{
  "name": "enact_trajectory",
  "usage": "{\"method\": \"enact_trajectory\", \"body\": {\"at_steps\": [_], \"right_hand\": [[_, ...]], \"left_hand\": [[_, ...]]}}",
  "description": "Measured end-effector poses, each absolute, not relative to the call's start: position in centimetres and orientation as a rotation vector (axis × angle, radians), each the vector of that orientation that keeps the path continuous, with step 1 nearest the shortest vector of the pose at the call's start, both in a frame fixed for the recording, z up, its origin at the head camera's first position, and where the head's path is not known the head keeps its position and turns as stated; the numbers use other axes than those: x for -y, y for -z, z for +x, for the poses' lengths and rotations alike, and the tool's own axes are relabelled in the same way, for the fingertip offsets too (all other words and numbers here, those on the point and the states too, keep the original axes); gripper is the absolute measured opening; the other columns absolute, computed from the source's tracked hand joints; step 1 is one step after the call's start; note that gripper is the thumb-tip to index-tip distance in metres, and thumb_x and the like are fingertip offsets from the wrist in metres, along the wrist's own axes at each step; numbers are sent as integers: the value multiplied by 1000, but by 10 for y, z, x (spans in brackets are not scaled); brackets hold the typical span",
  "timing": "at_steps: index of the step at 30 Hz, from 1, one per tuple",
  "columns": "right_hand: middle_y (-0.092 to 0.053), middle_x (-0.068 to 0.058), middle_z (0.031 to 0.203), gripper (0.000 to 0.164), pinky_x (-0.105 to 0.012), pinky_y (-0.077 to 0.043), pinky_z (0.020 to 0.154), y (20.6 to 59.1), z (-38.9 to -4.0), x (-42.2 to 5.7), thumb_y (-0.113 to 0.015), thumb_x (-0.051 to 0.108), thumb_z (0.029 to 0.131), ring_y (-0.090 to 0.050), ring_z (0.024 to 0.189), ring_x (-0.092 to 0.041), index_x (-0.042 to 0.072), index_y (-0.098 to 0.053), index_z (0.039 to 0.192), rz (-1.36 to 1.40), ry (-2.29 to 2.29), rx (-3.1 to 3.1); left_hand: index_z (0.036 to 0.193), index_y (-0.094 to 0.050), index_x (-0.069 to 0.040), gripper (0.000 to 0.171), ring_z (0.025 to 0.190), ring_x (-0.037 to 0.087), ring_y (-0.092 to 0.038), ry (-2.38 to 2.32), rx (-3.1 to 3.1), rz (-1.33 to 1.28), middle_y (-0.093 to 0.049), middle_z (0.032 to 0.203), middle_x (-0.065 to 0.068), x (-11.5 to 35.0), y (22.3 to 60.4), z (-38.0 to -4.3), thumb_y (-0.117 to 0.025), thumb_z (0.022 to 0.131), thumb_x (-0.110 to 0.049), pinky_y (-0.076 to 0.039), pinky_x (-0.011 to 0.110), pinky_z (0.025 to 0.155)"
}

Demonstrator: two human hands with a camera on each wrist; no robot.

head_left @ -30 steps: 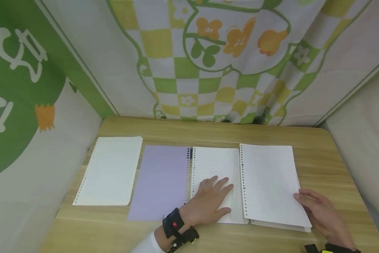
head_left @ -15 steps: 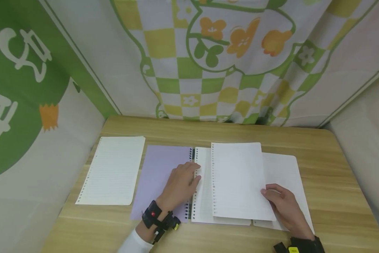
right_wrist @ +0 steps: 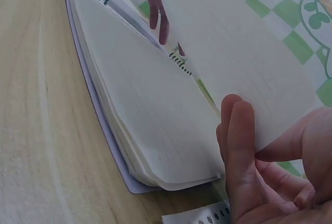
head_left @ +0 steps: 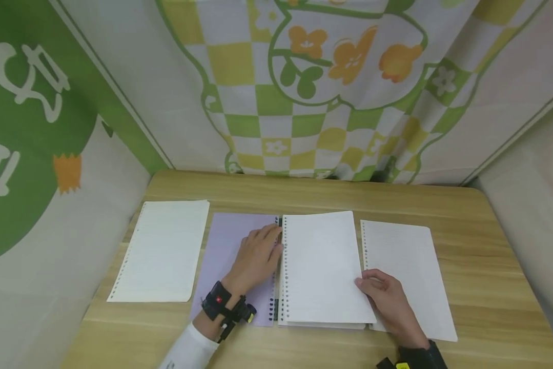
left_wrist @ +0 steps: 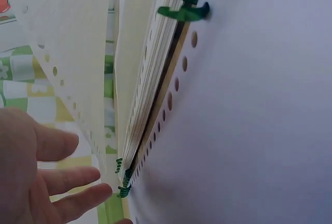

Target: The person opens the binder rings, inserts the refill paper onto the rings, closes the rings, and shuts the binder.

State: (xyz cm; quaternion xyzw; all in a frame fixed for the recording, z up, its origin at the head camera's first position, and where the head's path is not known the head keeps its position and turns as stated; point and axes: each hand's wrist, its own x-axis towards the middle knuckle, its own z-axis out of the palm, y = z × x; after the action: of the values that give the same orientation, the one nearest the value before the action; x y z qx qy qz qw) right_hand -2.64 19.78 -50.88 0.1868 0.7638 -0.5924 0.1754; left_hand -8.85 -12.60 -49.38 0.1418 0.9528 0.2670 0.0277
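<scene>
A loose-leaf notebook lies open, its purple cover (head_left: 223, 251) folded out to the left. My right hand (head_left: 387, 302) pinches the right edge of a white punched sheet (head_left: 320, 261) between thumb and fingers. The sheet is held raised over the notebook's pages (right_wrist: 140, 94), its row of holes beside the spine. My left hand (head_left: 255, 253) lies over the cover's inner edge, fingertips at the sheet's holed edge. In the left wrist view its fingers (left_wrist: 72, 175) are extended, near the green binder rings (left_wrist: 189, 9), which stand apart from the paper stack.
Another punched paper sheet (head_left: 410, 277) lies right of the notebook, partly under the right forearm. More white punched paper (head_left: 161, 251) lies at the far left of the wooden table (head_left: 133, 338). A checkered curtain (head_left: 276, 113) hangs behind the table.
My right hand has carried the sheet leftward from the paper at the right to over the notebook's pages. My left hand has moved from those pages left to the spine and cover.
</scene>
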Motion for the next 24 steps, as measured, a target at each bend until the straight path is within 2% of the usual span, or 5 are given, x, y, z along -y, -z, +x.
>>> {"method": "enact_trajectory", "body": {"at_steps": [4, 9, 15, 24], "right_hand": [[-82, -8, 96, 34, -25, -52, 69, 509, -26, -196, -73, 17, 101, -68, 82, -17, -2, -64, 128, 515, 1671, -2180], [-82, -7, 97, 33, -25, -51, 70, 510, -26, -195, -73, 16, 101, -68, 82, -17, -1, -65, 127, 536, 1665, -2195], [-81, -6, 98, 31, -23, -47, 63, 512, -26, -194, -73, 15, 101, -63, 77, -15, 0, -66, 127, 553, 1673, -2179], [-80, -5, 95, 32, -23, -45, 60, 509, -26, -192, -73, 16, 101, -60, 73, -15, 0, -65, 127, 553, 1670, -2171]], "left_hand": [[164, -43, -11, 58, 156, 48, -34, -799, -2867, 438, -37, 173, 12, 122, 494, -91, -50, 112, -37, -31, 69, 122], [165, -41, -11, 60, 160, 53, -22, -761, -2841, 491, -27, 176, 12, 119, 492, -93, -47, 112, -39, -22, 72, 125], [162, -45, -8, 58, 159, 54, -21, -753, -2847, 530, -32, 174, 14, 118, 492, -93, -46, 113, -37, -22, 74, 123], [165, -41, -10, 59, 161, 51, -19, -687, -2831, 524, -29, 176, 12, 117, 495, -95, -43, 114, -39, -20, 72, 126]]}}
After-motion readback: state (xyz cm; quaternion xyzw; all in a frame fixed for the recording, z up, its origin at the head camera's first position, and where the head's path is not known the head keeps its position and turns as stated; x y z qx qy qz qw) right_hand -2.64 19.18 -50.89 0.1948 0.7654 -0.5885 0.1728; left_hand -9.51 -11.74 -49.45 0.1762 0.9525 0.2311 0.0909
